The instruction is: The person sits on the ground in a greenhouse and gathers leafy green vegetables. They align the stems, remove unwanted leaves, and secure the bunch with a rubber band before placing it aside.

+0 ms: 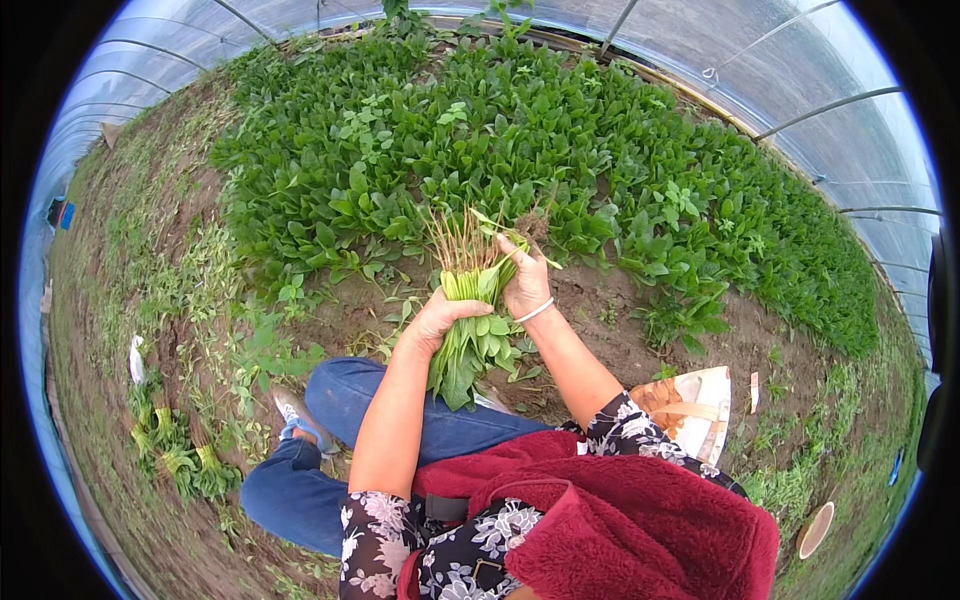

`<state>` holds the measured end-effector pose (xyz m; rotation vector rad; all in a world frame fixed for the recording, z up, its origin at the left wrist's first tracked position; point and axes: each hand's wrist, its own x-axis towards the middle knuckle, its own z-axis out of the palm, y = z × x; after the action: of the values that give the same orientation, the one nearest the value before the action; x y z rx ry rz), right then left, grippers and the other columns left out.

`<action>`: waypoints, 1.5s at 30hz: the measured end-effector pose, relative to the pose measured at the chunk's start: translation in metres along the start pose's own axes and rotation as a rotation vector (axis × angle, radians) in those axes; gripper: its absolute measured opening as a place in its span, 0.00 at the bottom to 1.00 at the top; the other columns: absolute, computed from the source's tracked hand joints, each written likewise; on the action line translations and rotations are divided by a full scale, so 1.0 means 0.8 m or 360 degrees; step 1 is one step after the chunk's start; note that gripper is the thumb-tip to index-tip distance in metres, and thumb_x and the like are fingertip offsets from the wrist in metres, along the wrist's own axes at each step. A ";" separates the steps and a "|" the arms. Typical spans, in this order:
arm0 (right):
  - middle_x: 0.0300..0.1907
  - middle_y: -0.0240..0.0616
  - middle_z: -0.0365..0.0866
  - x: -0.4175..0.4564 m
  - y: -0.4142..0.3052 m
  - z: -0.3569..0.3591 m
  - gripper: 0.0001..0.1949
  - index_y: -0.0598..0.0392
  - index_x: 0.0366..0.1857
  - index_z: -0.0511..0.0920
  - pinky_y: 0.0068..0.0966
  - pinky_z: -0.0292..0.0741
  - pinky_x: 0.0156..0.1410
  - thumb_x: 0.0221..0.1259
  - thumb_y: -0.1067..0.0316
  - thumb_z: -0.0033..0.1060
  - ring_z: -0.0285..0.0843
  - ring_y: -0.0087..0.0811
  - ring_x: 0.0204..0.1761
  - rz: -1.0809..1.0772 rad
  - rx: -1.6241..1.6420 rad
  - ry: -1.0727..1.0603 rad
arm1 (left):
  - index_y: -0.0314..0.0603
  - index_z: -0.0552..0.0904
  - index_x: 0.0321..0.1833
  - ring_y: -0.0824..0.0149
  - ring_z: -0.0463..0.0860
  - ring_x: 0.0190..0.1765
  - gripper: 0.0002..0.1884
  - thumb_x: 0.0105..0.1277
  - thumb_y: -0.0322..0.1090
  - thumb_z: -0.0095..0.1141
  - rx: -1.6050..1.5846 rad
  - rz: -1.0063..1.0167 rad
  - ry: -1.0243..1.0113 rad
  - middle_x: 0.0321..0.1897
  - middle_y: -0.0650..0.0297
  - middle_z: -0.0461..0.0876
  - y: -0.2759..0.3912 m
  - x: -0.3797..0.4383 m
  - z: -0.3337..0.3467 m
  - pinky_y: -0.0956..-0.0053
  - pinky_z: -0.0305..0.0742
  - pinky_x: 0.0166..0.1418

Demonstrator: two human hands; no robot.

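My left hand (442,319) is wrapped around a bunch of leafy greens (469,330) that looks like spinach. The bunch's thin brown roots point away from me, and its leaves hang towards my lap. Close on the right, my right hand (527,281) pinches a few loose stems (511,253) against the bunch's side. A clump of soil-covered roots (532,225) shows just beyond those fingers. My right palm and part of the stems are hidden. A white band circles my right wrist.
A dense bed of growing greens (480,135) stretches ahead. Several tied bunches (176,450) lie on the soil at left, beside a white plastic piece (136,360). On the right are a patterned bag (694,412) and a round shallow object (816,529). Plastic greenhouse walls (780,52) curve around.
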<state>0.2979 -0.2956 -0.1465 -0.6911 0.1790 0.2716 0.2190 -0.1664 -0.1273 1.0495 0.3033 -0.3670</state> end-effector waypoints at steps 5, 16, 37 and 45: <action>0.20 0.26 0.63 0.035 -0.046 -0.024 0.06 0.55 0.37 0.76 0.18 0.57 0.22 0.65 0.66 0.57 0.56 0.20 0.17 0.0309 0.0569 -0.0064 | 0.36 0.80 0.53 0.71 0.81 0.44 0.26 0.46 0.24 0.69 0.0383 0.0145 -0.0045 0.44 0.64 0.84 -0.002 0.003 -0.004 0.74 0.76 0.52; 0.16 0.26 0.57 0.047 -0.078 -0.045 0.09 0.55 0.36 0.74 0.19 0.45 0.14 0.72 0.64 0.42 0.47 0.19 0.12 -0.0197 0.0045 0.0153 | 0.35 0.79 0.55 0.71 0.81 0.47 0.28 0.46 0.24 0.70 0.0659 0.0240 -0.0068 0.47 0.63 0.83 -0.001 0.010 0.005 0.74 0.75 0.55; 0.43 0.39 0.84 0.001 -0.057 -0.006 0.12 0.58 0.50 0.79 0.25 0.78 0.48 0.70 0.67 0.50 0.82 0.27 0.40 -0.0044 -0.0168 -0.0456 | 0.38 0.72 0.64 0.67 0.81 0.49 0.36 0.46 0.26 0.67 0.0122 0.0377 0.0012 0.47 0.62 0.82 0.024 -0.011 -0.012 0.72 0.74 0.56; 0.47 0.39 0.74 -0.030 -0.018 0.006 0.16 0.63 0.54 0.77 0.23 0.69 0.57 0.67 0.68 0.54 0.72 0.27 0.49 -0.0464 -0.1589 -0.0591 | 0.38 0.77 0.57 0.71 0.78 0.50 0.31 0.47 0.25 0.72 0.0344 0.0672 0.0015 0.49 0.67 0.80 0.023 -0.006 -0.008 0.74 0.73 0.58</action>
<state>0.2796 -0.3076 -0.1280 -1.6173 -0.4492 0.1923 0.2222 -0.1521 -0.1138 1.2944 0.0448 -0.0136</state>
